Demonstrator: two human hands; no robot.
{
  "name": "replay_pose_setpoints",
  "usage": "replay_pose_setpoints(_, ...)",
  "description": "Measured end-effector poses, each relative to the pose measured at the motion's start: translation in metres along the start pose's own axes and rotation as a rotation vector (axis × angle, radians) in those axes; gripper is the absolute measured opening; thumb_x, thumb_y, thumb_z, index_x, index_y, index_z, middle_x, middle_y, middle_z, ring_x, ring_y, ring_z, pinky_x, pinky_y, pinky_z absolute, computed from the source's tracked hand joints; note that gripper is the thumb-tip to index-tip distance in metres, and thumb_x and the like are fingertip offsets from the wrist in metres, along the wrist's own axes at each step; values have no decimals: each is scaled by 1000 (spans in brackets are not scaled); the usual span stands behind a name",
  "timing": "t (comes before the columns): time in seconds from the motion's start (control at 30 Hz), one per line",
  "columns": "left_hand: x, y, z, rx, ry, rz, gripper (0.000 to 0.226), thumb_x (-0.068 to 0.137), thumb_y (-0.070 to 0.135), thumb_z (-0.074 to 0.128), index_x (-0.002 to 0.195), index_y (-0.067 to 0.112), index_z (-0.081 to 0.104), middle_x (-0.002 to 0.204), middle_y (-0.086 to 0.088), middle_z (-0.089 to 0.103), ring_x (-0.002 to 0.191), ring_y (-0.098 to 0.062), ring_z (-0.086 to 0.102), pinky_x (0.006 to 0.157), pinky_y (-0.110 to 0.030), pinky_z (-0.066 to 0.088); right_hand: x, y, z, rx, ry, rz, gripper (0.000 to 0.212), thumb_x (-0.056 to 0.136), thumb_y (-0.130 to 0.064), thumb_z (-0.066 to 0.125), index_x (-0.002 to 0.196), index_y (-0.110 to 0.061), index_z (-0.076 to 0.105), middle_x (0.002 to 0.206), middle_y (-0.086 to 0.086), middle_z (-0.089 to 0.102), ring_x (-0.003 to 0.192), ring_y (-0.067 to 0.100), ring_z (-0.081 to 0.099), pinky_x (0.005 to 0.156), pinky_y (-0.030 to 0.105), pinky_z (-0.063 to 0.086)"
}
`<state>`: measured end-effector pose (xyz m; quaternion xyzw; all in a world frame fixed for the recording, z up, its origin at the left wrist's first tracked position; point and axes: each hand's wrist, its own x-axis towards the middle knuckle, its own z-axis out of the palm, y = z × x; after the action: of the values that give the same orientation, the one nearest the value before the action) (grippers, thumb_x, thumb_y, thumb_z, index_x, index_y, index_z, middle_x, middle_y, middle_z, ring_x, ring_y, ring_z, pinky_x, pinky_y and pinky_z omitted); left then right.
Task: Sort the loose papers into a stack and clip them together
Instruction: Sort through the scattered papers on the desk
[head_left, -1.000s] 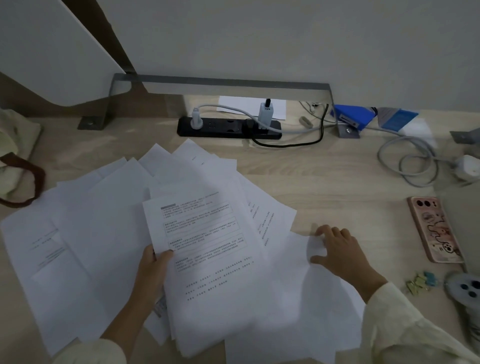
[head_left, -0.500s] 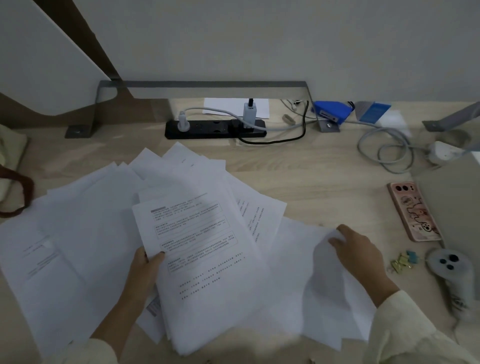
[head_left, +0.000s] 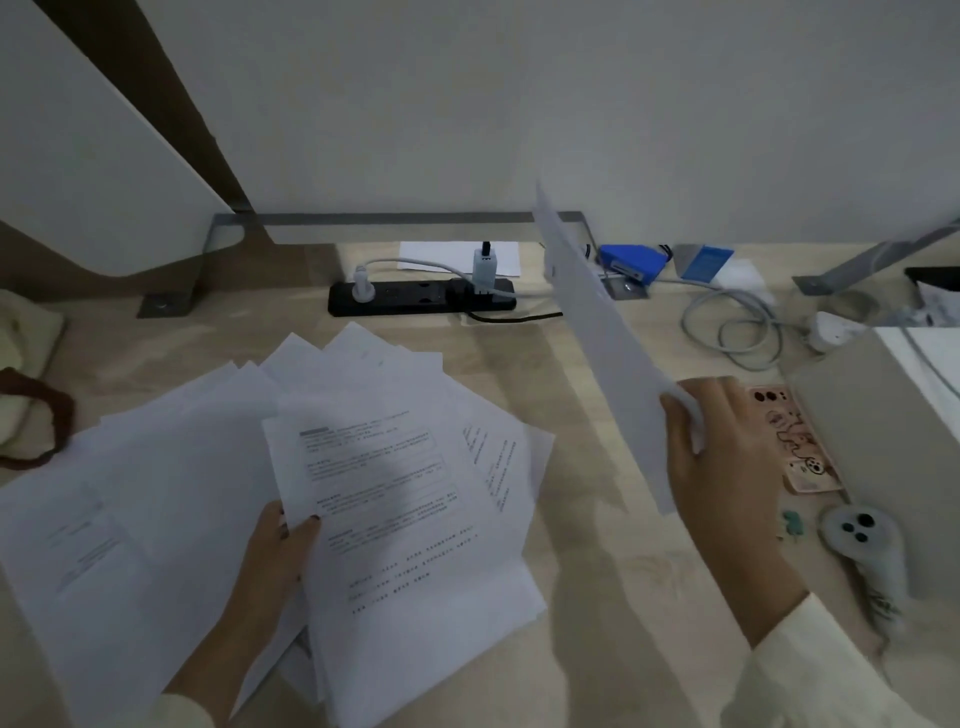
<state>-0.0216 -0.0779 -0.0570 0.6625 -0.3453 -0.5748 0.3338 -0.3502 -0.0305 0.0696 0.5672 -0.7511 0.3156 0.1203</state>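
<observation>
Left hand: thumb pinched the printed sheet atop the pile.
Right hand: raised, gripped a blank sheet, seemingly edge-on.

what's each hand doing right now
Left hand: closed on the printed top sheet.
Right hand: closed on a lifted blank white sheet.

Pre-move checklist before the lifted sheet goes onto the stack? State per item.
1. Right hand grips the lifted sheet: ok, pinched at its near edge, clear of the desk.
2. Left hand steadies the stack: ok, thumb on the top printed page.
3. Stack squared: not ok, sheets fanned out.
4. All loose papers gathered: not ok, many spread to the left.
5. Clips within reach: cannot tell, only a small green item shows beside the phone.
6. Sheet's print side: cannot tell.
</observation>
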Motion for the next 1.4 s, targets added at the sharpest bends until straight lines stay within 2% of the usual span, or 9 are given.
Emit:
replay_pose_setpoints(0.23,-6,-5,-18,6,48,-30,26,92,15,51,118,15,47,110,-7,56,85,-16,55,72,-30,45,-64,-45,77,-50,-425,-351,8,72,-9,64,70,-15,59,65,0,55,54,19,49,55,23,24)
replay_pose_setpoints(0.37,-9,-13,-31,-1,68,-57,34,92,16,51,126,14,46,116,-7,55,100,-23,53,90,-38,44,-95,-53,112,-28,-715,-277,12,68,-15,74,67,-19,63,61,-4,56,50,13,55,44,20,33)
replay_pose_setpoints(0.53,-7,-23,-42,-11,107,-115,38,92,15,53,129,10,47,119,-10,57,103,-26,54,91,-40,44,-102,-56,123,186,-1061,-26,46,91,-54,34,112,-22,58,110,-1,55,103,18,55,77,27,42)
replay_pose_setpoints(0.63,-5,-26,-44,-20,114,-139,36,92,14,52,128,9,47,116,-11,57,99,-25,55,88,-38,44,-98,-54,121,231,-986,64,97,60,-90,8,114,-26,59,115,-5,53,108,12,52,82,20,42)
replay_pose_setpoints(0.77,-4,-29,-45,-16,124,-146,34,91,12,52,125,10,49,113,-11,58,99,-26,55,90,-39,44,-103,-52,135,113,-856,-25,65,81,-61,47,132,-22,42,141,2,36,125,20,42,93,27,45)
replay_pose_setpoints(0.9,-6,-31,-45,1,134,-159,34,92,11,50,125,8,48,115,-12,58,100,-26,55,92,-41,44,-124,-61,145,-38,-919,-56,69,81,-49,54,137,-15,31,148,16,27,135,32,31,105,37,41)
replay_pose_setpoints(1.13,-10,-27,-41,-77,79,-151,40,89,13,55,128,13,46,117,-7,57,100,-24,56,88,-37,46,-135,-71,156,-274,-865,-160,82,42,-18,85,115,-6,50,110,31,62,98,44,64,65,44,59)
replay_pose_setpoints(1.27,-15,-25,-37,-51,37,-109,41,89,8,55,128,16,46,114,-4,57,89,-11,56,84,-32,45,-111,-69,146,-66,-861,-4,44,81,-10,57,122,-14,42,115,13,58,105,31,59,71,35,55)
replay_pose_setpoints(1.4,-15,-26,-39,-21,27,-98,42,90,9,53,132,13,45,122,-7,57,102,-22,56,91,-37,44,-66,-71,117,541,-787,466,7,85,-13,49,88,-12,55,71,-2,57,73,23,58,55,19,40)
